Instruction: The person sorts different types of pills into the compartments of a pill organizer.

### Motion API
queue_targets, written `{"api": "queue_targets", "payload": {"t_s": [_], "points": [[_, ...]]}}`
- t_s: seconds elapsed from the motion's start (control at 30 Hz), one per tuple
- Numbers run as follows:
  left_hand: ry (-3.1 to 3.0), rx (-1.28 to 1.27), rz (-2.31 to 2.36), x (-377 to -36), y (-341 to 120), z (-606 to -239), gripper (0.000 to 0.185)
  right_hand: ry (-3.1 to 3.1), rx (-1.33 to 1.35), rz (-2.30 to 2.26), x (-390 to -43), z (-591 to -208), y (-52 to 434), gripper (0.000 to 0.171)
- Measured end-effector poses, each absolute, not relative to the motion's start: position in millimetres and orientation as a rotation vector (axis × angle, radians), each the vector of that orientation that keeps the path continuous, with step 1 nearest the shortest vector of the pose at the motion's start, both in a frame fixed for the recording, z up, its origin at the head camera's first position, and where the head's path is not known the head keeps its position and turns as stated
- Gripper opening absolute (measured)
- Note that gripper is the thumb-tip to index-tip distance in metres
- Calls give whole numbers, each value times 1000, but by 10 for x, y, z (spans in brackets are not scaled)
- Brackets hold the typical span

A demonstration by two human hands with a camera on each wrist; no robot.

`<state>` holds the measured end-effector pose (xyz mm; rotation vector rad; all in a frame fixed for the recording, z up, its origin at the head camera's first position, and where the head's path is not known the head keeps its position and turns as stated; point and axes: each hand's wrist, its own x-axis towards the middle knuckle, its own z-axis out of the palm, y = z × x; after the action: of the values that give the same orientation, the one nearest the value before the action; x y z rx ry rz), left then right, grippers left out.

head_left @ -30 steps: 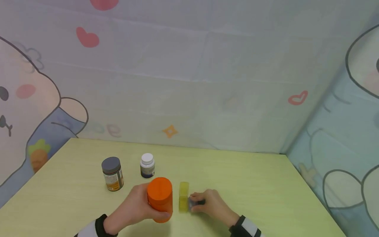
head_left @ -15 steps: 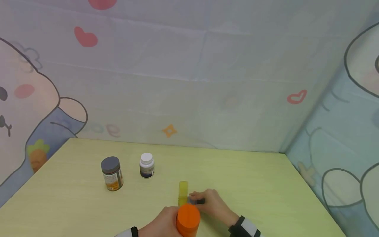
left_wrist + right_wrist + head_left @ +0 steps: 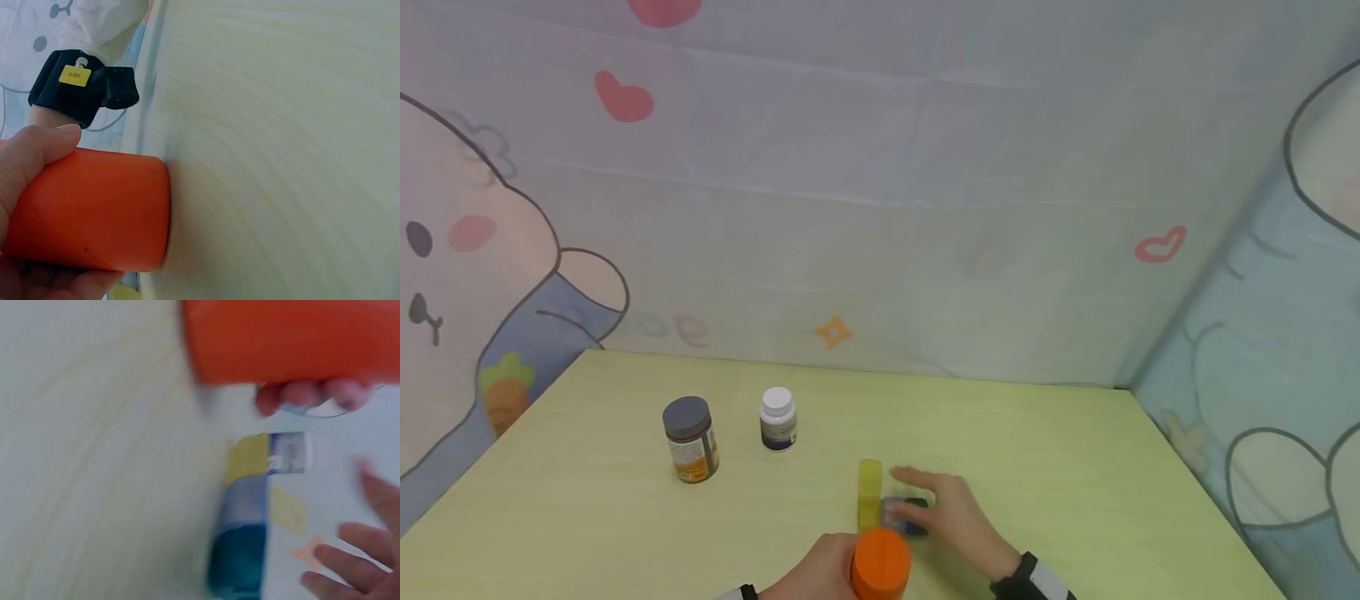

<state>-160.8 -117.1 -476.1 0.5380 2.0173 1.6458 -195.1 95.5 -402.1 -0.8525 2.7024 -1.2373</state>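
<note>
My left hand (image 3: 822, 568) grips an orange bottle (image 3: 881, 563) at the table's near side. The left wrist view shows the thumb and fingers round the bottle (image 3: 103, 209), its end at the tabletop; whether it stands on it I cannot tell. Just beyond is a small pill organizer in a row: a yellow compartment (image 3: 869, 514) with its yellow lid (image 3: 870, 477) raised, a bluish-purple one (image 3: 893, 513) and a dark teal one (image 3: 239, 559). My right hand (image 3: 953, 515) hovers beside the organizer, fingers spread and holding nothing, the thumb in front of the purple compartment.
Farther back on the pale wooden table (image 3: 1037, 442) stand a grey-lidded jar (image 3: 691, 440) and a white-capped bottle (image 3: 778, 419). A printed cloth (image 3: 925, 250) hangs behind the table.
The left hand has carried the orange bottle right and nearer, in front of the organizer. The right hand has let go of the organizer and spread its fingers.
</note>
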Motion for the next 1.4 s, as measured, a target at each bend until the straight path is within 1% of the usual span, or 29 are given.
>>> {"api": "queue_targets", "payload": {"t_s": [0.07, 0.2, 0.27, 0.3, 0.37, 0.4, 0.43, 0.5, 0.53, 0.57, 0.6, 0.67, 0.73, 0.77, 0.87, 0.97, 1.1, 1.17, 1.23, 1.3, 1.4], "points": [[2006, 554, 1652, -1519, -1154, -4577, 34, 2697, -929, -1305, -1851, -3956, 960, 50], [2005, 533, 1645, -1358, -1146, -4278, 34, 2406, -1000, -1372, -1638, -3935, 929, 77], [1999, 543, 1659, -1323, -1145, -4220, 35, 2253, -925, -1378, -1565, -3984, 903, 88], [2002, 557, 1667, -1320, -1143, -4213, 34, 2203, -864, -1398, -1533, -4011, 885, 90], [1993, 573, 1678, -1338, -1132, -4238, 33, 2149, -788, -1459, -1484, -4055, 845, 90], [1976, 596, 1687, -1373, -1133, -4314, 33, 2154, -746, -1488, -1460, -4069, 821, 89], [1955, 602, 1700, -1404, -1143, -4392, 33, 2154, -698, -1523, -1437, -4073, 788, 85], [1930, 577, 1715, -1409, -1144, -4419, 31, 2167, -632, -1601, -1389, -4062, 724, 77], [1895, 561, 1726, -1446, -1153, -4511, 31, 2174, -619, -1626, -1373, -4061, 701, 72], [1890, 555, 1726, -1446, -1155, -4517, 31, 2179, -616, -1647, -1359, -4061, 686, 69], [1876, 552, 1731, -1442, -1156, -4508, 31, 2180, -619, -1663, -1351, -4063, 676, 66], [1828, 487, 1761, -1398, -1133, -4376, 30, 2165, -642, -1682, -1356, -4076, 676, 63], [1795, 504, 1768, -1407, -1137, -4353, 30, 2138, -710, -1685, -1386, -4099, 695, 60], [1797, 517, 1763, -1374, -1132, -4252, 31, 2120, -751, -1680, -1409, -4107, 707, 60], [1667, 546, 1794, -1382, -1146, -4215, 37, 2027, -904, -1648, -1489, -4119, 747, 63], [1487, 539, 1828, -1395, -1144, -4220, 42, 1862, -972, -1593, -1556, -4098, 810, 75], [1585, 629, 1771, -1408, -1137, -4220, 38, 1891, -1004, -1503, -1601, -4057, 959, 89], [1766, 707, 1689, -1408, -1137, -4201, 33, 1993, -1045, -1491, -1618, -4059, 1046, 89], [1872, 731, 1640, -1408, -1130, -4186, 26, 2096, -1074, -1503, -1636, -4077, 1122, 86], [1914, 718, 1621, -1397, -1125, -4165, 25, 2135, -1085, -1553, -1653, -4099, 1181, 79], [1930, 702, 1603, -1379, -1122, -4143, 28, 2124, -1127, -1643, -1661, -4141, 1256, 57]]}}
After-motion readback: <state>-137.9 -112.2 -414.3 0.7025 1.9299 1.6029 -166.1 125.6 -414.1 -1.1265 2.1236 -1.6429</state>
